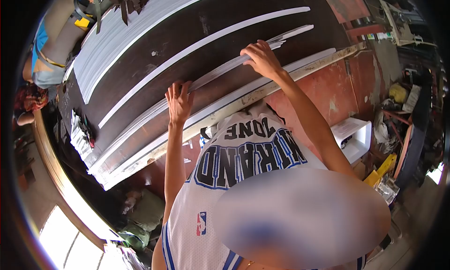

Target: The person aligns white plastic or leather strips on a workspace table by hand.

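A bundle of long, thin white strips (218, 74) lies across the dark tabletop (180, 38), its ends fanned slightly at the right. My left hand (178, 102) is closed over the bundle near its middle, fingers curled on top. Farther right, my right hand (262, 59) grips the same bundle with bent fingers, the thumb on the near side. Beyond them a single white strip (206, 44) lies apart, roughly parallel. Another long white strip (262, 84) runs along the table's near edge. The undersides of both hands are hidden.
A large stack of white strips or sheets (124, 41) covers the far left of the table. Dark straps (126, 5) hang over it. A white plastic container (354, 136) stands at the right, beside the reddish table side (311, 94). Another person's arm (23, 118) shows at far left.
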The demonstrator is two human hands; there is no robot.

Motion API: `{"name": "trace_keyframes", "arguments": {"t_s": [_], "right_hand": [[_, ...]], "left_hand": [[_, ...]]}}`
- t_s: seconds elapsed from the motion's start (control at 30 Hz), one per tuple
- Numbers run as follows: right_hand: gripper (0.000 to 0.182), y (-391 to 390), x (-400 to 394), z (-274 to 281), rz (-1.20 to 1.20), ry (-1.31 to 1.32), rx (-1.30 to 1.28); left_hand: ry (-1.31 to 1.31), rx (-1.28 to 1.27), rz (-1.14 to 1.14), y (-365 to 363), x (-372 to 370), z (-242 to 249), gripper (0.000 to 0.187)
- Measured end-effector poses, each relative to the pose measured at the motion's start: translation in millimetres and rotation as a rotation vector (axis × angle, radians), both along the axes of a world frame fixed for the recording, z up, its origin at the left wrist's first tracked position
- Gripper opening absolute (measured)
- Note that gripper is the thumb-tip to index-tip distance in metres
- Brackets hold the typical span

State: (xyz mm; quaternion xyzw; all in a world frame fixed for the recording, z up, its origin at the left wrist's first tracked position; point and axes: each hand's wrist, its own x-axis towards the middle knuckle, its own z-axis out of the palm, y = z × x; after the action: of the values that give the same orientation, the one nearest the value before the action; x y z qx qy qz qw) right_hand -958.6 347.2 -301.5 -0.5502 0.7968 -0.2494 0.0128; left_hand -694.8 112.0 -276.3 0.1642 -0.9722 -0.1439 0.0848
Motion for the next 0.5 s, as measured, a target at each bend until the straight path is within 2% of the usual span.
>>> {"name": "trace_keyframes", "arguments": {"t_s": [0.1, 0.17, 0.2, 0.23, 0.3, 0.37, 0.43, 0.5], "right_hand": [[0.036, 6, 2, 4, -0.064, 0.052, -0.073], [0.038, 12, 7, 18, -0.289, 0.031, -0.199], [0.037, 18, 6, 18, -0.388, 0.113, -0.228], [0.037, 27, 3, 12, -0.384, 0.116, -0.232], [0.034, 43, -2, -15, -0.538, -0.171, -0.239], [0.03, 45, 7, -13, -0.569, -0.254, -0.268], [0.022, 46, 14, -13, -0.577, -0.194, -0.268], [0.022, 42, 18, -15, -0.574, -0.138, -0.285]], "left_hand": [[0.054, -0.06, -0.051, 4, -7, -11, 0.046], [0.11, -0.077, -0.069, 5, -9, -13, 0.049], [0.105, -0.097, -0.079, 4, -10, -13, 0.054], [0.11, -0.1, -0.075, 3, -9, -15, 0.054], [0.089, -0.114, -0.072, 4, -6, -15, 0.058], [0.062, -0.114, -0.065, 5, -1, -11, 0.064], [0.045, -0.16, -0.024, 12, -2, -9, 0.068], [0.021, -0.098, -0.003, 18, -6, -8, 0.069]]}}
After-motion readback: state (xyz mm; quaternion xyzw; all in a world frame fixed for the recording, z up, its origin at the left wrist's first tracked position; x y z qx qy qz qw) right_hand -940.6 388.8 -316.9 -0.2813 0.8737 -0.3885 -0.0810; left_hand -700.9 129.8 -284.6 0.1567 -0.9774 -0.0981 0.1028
